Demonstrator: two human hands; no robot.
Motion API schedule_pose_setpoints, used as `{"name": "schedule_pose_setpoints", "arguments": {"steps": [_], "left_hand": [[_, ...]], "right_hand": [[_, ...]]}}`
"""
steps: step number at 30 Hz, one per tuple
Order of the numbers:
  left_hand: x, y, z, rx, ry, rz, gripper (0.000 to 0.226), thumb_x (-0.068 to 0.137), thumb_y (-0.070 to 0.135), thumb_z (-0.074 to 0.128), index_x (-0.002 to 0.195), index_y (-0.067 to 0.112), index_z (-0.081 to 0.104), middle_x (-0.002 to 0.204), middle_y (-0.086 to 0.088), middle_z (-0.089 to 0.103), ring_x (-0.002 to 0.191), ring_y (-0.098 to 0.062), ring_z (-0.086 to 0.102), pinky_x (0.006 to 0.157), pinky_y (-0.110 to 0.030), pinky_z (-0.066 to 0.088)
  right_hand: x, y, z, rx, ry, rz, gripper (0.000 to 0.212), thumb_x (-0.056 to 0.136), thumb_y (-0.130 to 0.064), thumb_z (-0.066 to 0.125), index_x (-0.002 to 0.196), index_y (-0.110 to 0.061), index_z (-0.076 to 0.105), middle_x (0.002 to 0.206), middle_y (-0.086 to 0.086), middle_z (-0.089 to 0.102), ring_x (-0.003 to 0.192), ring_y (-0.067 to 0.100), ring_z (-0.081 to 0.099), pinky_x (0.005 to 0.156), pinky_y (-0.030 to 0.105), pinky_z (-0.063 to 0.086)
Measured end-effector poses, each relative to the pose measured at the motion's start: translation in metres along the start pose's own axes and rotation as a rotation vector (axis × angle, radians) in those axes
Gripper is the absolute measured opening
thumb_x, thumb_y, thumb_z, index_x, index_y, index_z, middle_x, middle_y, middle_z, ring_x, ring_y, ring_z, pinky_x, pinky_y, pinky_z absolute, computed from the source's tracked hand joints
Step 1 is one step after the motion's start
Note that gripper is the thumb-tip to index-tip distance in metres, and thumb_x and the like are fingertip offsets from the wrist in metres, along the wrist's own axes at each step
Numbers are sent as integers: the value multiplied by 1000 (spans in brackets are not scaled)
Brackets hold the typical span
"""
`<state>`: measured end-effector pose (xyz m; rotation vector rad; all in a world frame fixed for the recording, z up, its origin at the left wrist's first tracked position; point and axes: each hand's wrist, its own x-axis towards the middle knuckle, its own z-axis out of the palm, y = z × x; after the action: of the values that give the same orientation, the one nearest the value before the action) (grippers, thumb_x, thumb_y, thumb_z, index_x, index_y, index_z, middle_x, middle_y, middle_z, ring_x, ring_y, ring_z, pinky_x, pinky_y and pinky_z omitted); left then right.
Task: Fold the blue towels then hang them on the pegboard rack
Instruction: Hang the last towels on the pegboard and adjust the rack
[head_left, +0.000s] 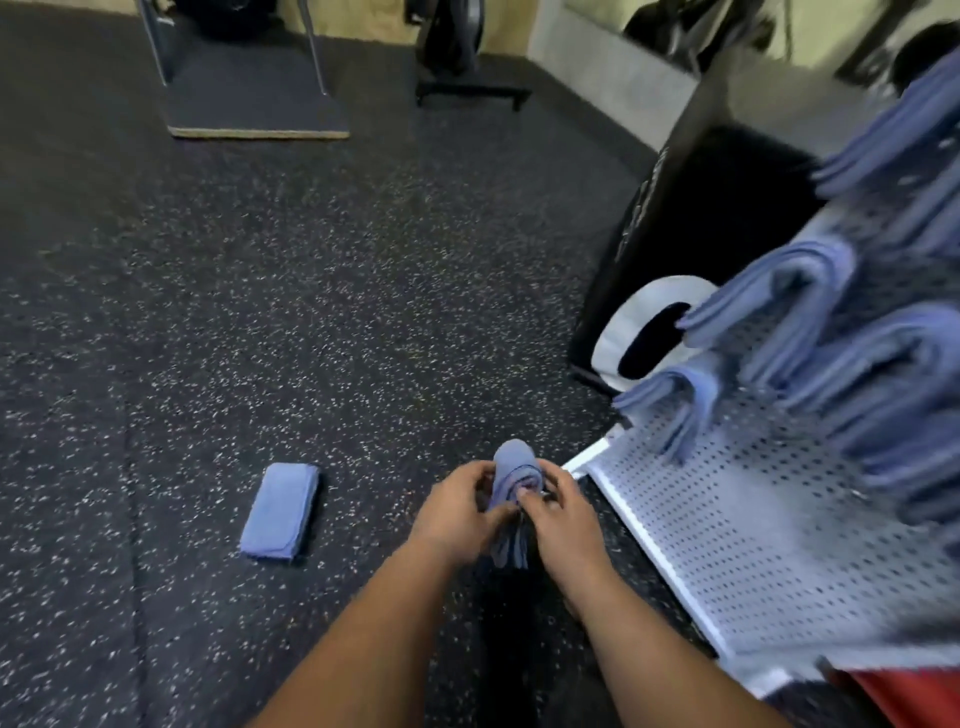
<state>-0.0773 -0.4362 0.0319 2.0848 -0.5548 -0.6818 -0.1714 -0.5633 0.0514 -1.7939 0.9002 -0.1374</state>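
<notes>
Our left hand (457, 506) and right hand (558, 512) meet in front of us, the fingers of each curled round one blue towel (511, 470). It is doubled over, and its loose ends hang down between our wrists. Well left of the left hand, a second folded towel (280, 512) lies flat on the speckled floor (311, 312). Just right of the right hand stands the white pegboard rack (727, 519), with hung towels (675, 410) draped above, blurred.

left hand (457, 512), right hand (561, 522) and both forearms (395, 618) are bare.
</notes>
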Motion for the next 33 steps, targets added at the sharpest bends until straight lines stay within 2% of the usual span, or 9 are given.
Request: {"name": "schedule_pose_setpoints", "arguments": {"steps": [4, 7, 10, 12, 16, 18, 24, 29, 33], "left_hand": [[-18, 43, 22, -17, 19, 106, 33, 92, 28, 77, 123, 36, 68, 107, 20, 73, 95, -3, 69, 91, -32, 58], [-31, 67, 36, -38, -33, 162, 33, 91, 28, 78, 122, 36, 69, 107, 18, 74, 89, 6, 67, 83, -23, 56], [-41, 84, 48, -64, -70, 228, 34, 89, 30, 82, 121, 33, 69, 99, 19, 73, 79, 17, 63, 67, -5, 45], [-47, 94, 53, -75, -72, 254, 35, 88, 30, 84, 120, 33, 70, 96, 20, 72, 77, 16, 63, 65, -4, 43], [-49, 110, 58, -43, -69, 296, 30, 90, 24, 79, 118, 33, 71, 101, 17, 74, 84, 4, 66, 77, -19, 51], [-48, 117, 59, 1, -43, 326, 34, 94, 24, 72, 127, 31, 69, 114, 13, 71, 95, -5, 67, 88, -27, 53], [-44, 142, 67, 12, 56, 459, 35, 103, 26, 60, 138, 28, 63, 124, 8, 63, 110, -16, 63, 98, -42, 53], [-31, 167, 78, 4, 107, 512, 36, 105, 24, 56, 140, 31, 61, 131, 10, 64, 115, -17, 63, 98, -46, 53], [-15, 184, 87, 9, 101, 535, 33, 106, 23, 53, 136, 33, 61, 126, 5, 67, 111, -21, 65, 95, -48, 54]], "right_hand": [[-40, 2, -48, 12, 153, -53, 35, 96, -29, 78, 125, -42, 63, 103, -19, 73, 87, -10, 68, 87, 25, 58], [-62, 3, -72, 23, 274, -77, 38, 93, -29, 81, 123, -44, 64, 97, -23, 72, 85, -16, 66, 81, 17, 56], [-76, 7, -88, 33, 371, -107, 41, 91, -27, 83, 128, -37, 68, 109, -20, 72, 91, -15, 66, 76, 5, 51], [-82, 10, -95, 23, 420, -132, 42, 92, -25, 81, 132, -32, 68, 116, -17, 67, 97, -15, 64, 81, 5, 51], [-89, 13, -105, -34, 537, -186, 33, 101, -25, 67, 134, -30, 69, 123, -15, 63, 105, 1, 65, 99, 35, 58], [-93, 13, -108, -55, 592, -195, 32, 103, -26, 62, 134, -32, 68, 125, -13, 66, 106, 8, 66, 97, 40, 57], [-98, 3, -113, -68, 780, -261, 34, 106, -26, 56, 140, -32, 63, 131, -9, 63, 106, 15, 64, 85, 31, 50], [-88, -11, -123, 36, 902, -256, 35, 107, -20, 55, 140, -27, 64, 139, -12, 57, 107, 5, 56, 82, 1, 35], [-69, -11, -131, 114, 951, -222, 35, 108, -26, 55, 141, -32, 63, 140, -12, 58, 108, 4, 57, 87, 11, 37]]}}
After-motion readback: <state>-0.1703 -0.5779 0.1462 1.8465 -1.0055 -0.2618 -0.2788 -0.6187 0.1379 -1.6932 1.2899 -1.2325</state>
